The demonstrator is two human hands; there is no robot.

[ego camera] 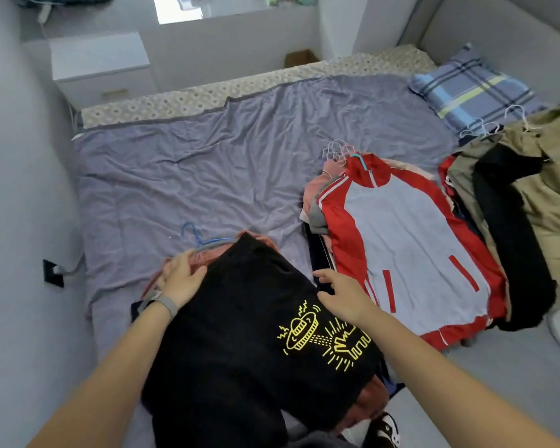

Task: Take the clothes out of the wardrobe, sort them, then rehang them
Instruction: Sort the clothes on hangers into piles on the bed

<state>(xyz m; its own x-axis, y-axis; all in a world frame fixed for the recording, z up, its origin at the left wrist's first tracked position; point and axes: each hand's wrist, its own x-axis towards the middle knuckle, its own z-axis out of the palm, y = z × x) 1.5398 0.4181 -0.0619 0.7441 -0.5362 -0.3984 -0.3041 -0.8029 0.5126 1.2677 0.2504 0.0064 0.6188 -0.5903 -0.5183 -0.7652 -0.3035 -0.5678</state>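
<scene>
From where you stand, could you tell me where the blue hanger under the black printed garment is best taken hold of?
Grip the blue hanger at its hook and neck, coming from the far left side. That part lies bare on the purple sheet, while the rest runs under the black printed garment and pink cloth. The left hand already rests beside it.

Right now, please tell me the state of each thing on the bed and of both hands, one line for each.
Black T-shirt with yellow print: lying flat on top of the nearest pile.
Blue wire hanger: sticking out from under that pile.
Red and grey jacket: spread flat on top of the middle pile.
Khaki coat: lying on the right pile, on its hanger.
Blue checked pillow: flat at the bed's head.
Left hand: resting on the T-shirt's edge.
Right hand: resting flat on the T-shirt.
</scene>
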